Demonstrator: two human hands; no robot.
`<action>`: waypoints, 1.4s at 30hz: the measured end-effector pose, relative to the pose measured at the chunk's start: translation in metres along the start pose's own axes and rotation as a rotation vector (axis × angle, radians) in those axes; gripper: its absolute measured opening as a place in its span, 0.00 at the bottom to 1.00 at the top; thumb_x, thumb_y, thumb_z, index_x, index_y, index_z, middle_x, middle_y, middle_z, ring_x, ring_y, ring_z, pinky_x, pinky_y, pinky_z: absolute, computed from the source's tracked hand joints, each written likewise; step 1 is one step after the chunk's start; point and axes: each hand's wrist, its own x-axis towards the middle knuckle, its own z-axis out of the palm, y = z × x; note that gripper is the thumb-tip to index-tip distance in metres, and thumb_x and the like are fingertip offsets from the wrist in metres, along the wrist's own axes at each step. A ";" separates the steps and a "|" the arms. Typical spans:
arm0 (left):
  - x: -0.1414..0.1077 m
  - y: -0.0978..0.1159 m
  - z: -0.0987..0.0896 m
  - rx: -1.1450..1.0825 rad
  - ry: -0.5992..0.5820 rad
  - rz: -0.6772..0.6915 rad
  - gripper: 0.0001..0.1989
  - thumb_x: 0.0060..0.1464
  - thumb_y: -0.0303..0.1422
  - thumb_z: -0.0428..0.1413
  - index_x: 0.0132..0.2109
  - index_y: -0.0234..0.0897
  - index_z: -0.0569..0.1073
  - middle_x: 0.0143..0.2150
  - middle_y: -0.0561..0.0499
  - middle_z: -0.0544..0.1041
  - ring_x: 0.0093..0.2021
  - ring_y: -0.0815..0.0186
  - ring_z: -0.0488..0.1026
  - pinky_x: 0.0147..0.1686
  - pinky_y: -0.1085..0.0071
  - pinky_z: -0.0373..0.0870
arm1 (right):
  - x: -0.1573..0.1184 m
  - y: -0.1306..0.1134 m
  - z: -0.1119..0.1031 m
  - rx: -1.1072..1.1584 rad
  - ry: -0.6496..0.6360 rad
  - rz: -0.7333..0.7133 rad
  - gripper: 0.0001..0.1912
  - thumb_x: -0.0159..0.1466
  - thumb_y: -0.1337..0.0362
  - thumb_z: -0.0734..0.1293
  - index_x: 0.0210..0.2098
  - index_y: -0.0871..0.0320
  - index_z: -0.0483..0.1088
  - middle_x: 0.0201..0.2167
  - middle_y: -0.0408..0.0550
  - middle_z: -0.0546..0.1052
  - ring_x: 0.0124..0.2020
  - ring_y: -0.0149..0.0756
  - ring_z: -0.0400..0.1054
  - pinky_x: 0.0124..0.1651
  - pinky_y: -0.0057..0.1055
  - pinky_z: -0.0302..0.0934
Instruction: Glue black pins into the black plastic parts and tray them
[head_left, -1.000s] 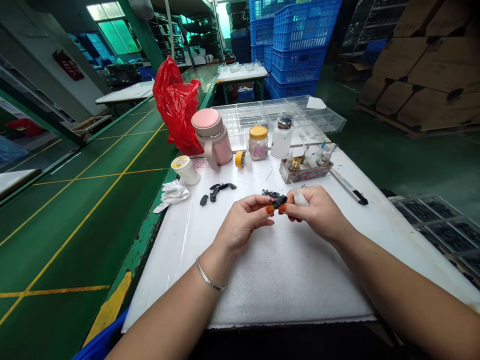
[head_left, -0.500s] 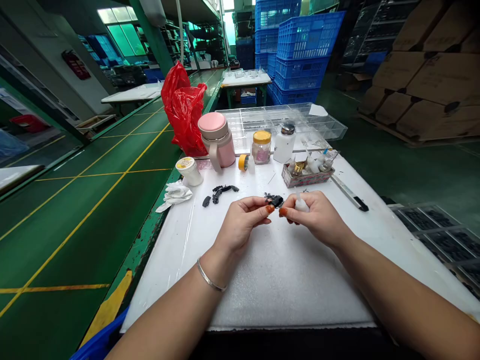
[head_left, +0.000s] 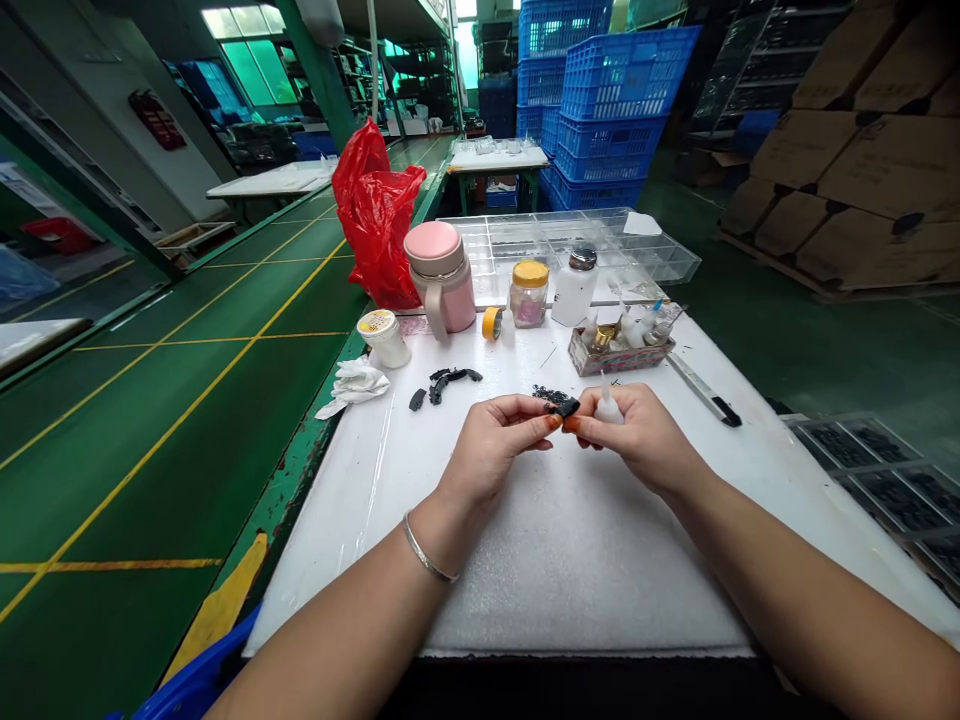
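Note:
My left hand (head_left: 499,445) pinches a small black plastic part (head_left: 568,408) between thumb and fingers. My right hand (head_left: 637,430) is closed around a small white squeeze bottle (head_left: 608,408) with a thin nozzle pointing up. The right thumb and fingertip meet the right end of the black part; whether they grip it too, I cannot tell. Just beyond the fingers lies a pile of tiny black pieces (head_left: 553,394), partly hidden. Further left on the white foam-covered table (head_left: 570,580), several curved black parts (head_left: 450,378) lie in a loose row.
Along the back stand a white tub (head_left: 386,340), pink mug (head_left: 452,290), yellow tape roll (head_left: 491,323), yellow-lidded jar (head_left: 529,300), white bottle (head_left: 576,290) and a box of small bottles (head_left: 622,356). A utility knife (head_left: 705,390) lies right, white gloves (head_left: 354,387) left.
The black part has turned and now shows more of its length, its right end touching the right fingertips. Both hands appear slightly further right, as the whole view has shifted a little.

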 end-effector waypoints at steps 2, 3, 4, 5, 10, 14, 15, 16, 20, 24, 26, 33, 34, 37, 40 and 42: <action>0.000 0.000 0.000 -0.015 0.014 -0.013 0.12 0.43 0.34 0.71 0.34 0.33 0.81 0.34 0.49 0.78 0.34 0.69 0.72 0.33 0.77 0.70 | 0.000 0.000 -0.001 0.005 -0.009 0.009 0.12 0.56 0.60 0.71 0.21 0.60 0.69 0.18 0.42 0.70 0.22 0.29 0.60 0.27 0.28 0.52; 0.000 0.001 0.000 -0.021 0.022 -0.019 0.12 0.42 0.34 0.71 0.34 0.33 0.80 0.34 0.49 0.78 0.34 0.69 0.72 0.33 0.76 0.70 | 0.000 0.000 -0.001 0.003 -0.013 0.012 0.12 0.57 0.60 0.71 0.21 0.60 0.70 0.18 0.42 0.70 0.22 0.29 0.60 0.27 0.28 0.52; 0.000 0.001 0.000 -0.026 0.028 -0.022 0.13 0.42 0.34 0.71 0.34 0.33 0.80 0.33 0.49 0.78 0.34 0.69 0.72 0.33 0.76 0.70 | 0.000 0.001 -0.002 0.001 -0.018 0.015 0.12 0.57 0.60 0.71 0.22 0.60 0.70 0.18 0.42 0.70 0.22 0.30 0.60 0.27 0.28 0.52; 0.000 0.001 0.000 -0.028 0.030 -0.022 0.13 0.41 0.34 0.71 0.34 0.33 0.80 0.33 0.49 0.78 0.34 0.69 0.72 0.33 0.76 0.70 | 0.000 0.001 -0.002 0.001 -0.021 0.017 0.12 0.57 0.60 0.71 0.22 0.60 0.70 0.18 0.43 0.70 0.22 0.30 0.60 0.27 0.29 0.52; 0.000 0.002 -0.001 -0.011 0.019 -0.005 0.13 0.41 0.34 0.71 0.34 0.33 0.81 0.33 0.49 0.78 0.33 0.69 0.72 0.33 0.75 0.70 | 0.002 0.002 0.000 0.020 -0.019 0.022 0.12 0.56 0.59 0.71 0.22 0.60 0.71 0.19 0.43 0.71 0.23 0.30 0.60 0.28 0.29 0.53; 0.000 0.003 -0.001 -0.004 0.018 -0.009 0.13 0.42 0.34 0.71 0.34 0.33 0.80 0.33 0.48 0.78 0.33 0.69 0.72 0.33 0.75 0.70 | 0.001 0.002 -0.001 0.017 -0.018 0.024 0.11 0.57 0.59 0.71 0.23 0.60 0.71 0.19 0.43 0.70 0.23 0.30 0.60 0.28 0.29 0.53; 0.000 0.004 -0.001 -0.004 0.019 -0.012 0.13 0.41 0.34 0.71 0.34 0.32 0.80 0.33 0.48 0.78 0.34 0.69 0.72 0.33 0.75 0.70 | 0.001 0.002 -0.001 0.011 -0.015 0.019 0.11 0.57 0.59 0.71 0.23 0.60 0.71 0.19 0.43 0.70 0.23 0.30 0.60 0.28 0.29 0.53; 0.000 0.004 -0.001 -0.004 0.021 -0.015 0.13 0.41 0.35 0.71 0.34 0.32 0.80 0.33 0.48 0.78 0.34 0.69 0.72 0.33 0.75 0.70 | 0.000 0.003 -0.001 0.003 -0.011 0.010 0.12 0.57 0.59 0.71 0.23 0.60 0.71 0.20 0.43 0.70 0.23 0.30 0.60 0.28 0.29 0.53; 0.000 0.004 -0.003 -0.011 0.022 -0.032 0.14 0.40 0.34 0.72 0.34 0.32 0.80 0.33 0.48 0.78 0.34 0.68 0.72 0.33 0.75 0.71 | -0.001 0.003 -0.001 -0.071 0.008 -0.043 0.13 0.59 0.59 0.70 0.23 0.60 0.71 0.20 0.43 0.70 0.24 0.30 0.60 0.28 0.29 0.52; 0.001 0.003 -0.004 -0.016 0.009 -0.045 0.14 0.41 0.34 0.72 0.34 0.33 0.81 0.34 0.48 0.78 0.35 0.68 0.73 0.34 0.75 0.71 | -0.001 0.001 0.002 -0.130 0.026 -0.100 0.13 0.60 0.60 0.69 0.22 0.60 0.71 0.20 0.42 0.70 0.24 0.30 0.60 0.29 0.29 0.52; 0.001 0.002 -0.004 -0.013 0.009 -0.049 0.13 0.41 0.34 0.71 0.35 0.33 0.81 0.35 0.48 0.78 0.35 0.68 0.73 0.34 0.75 0.71 | -0.001 0.000 0.003 -0.138 0.029 -0.120 0.13 0.60 0.60 0.68 0.22 0.59 0.70 0.19 0.42 0.70 0.23 0.30 0.60 0.29 0.28 0.52; 0.000 0.002 -0.003 -0.020 0.001 -0.053 0.13 0.42 0.35 0.71 0.35 0.33 0.81 0.36 0.47 0.79 0.36 0.67 0.73 0.35 0.75 0.70 | -0.002 -0.002 0.002 -0.151 0.023 -0.102 0.13 0.59 0.59 0.68 0.22 0.59 0.70 0.19 0.42 0.69 0.23 0.30 0.59 0.28 0.28 0.52; 0.000 0.002 -0.003 -0.021 0.000 -0.052 0.13 0.42 0.35 0.71 0.35 0.33 0.81 0.36 0.47 0.79 0.36 0.67 0.73 0.35 0.75 0.70 | -0.002 -0.002 0.002 -0.150 0.021 -0.102 0.13 0.59 0.59 0.68 0.22 0.59 0.70 0.19 0.42 0.69 0.23 0.30 0.59 0.28 0.28 0.52; 0.000 0.002 -0.003 -0.022 -0.006 -0.048 0.13 0.43 0.35 0.71 0.35 0.33 0.81 0.36 0.47 0.79 0.36 0.68 0.73 0.34 0.75 0.70 | -0.002 -0.003 0.001 -0.146 0.021 -0.100 0.12 0.59 0.59 0.68 0.22 0.60 0.71 0.19 0.42 0.69 0.23 0.30 0.59 0.28 0.28 0.52; -0.001 0.003 -0.003 -0.015 -0.004 -0.040 0.13 0.43 0.35 0.71 0.35 0.33 0.81 0.36 0.48 0.78 0.36 0.68 0.73 0.34 0.76 0.70 | -0.002 -0.002 0.001 -0.151 0.027 -0.093 0.12 0.59 0.60 0.68 0.22 0.60 0.71 0.19 0.42 0.69 0.23 0.30 0.59 0.28 0.28 0.52; -0.001 0.004 -0.003 -0.009 0.008 -0.035 0.13 0.43 0.35 0.71 0.35 0.32 0.81 0.35 0.47 0.78 0.35 0.68 0.72 0.33 0.75 0.70 | -0.002 -0.002 0.001 -0.156 0.030 -0.087 0.12 0.59 0.60 0.68 0.23 0.59 0.71 0.19 0.43 0.69 0.23 0.30 0.59 0.28 0.29 0.52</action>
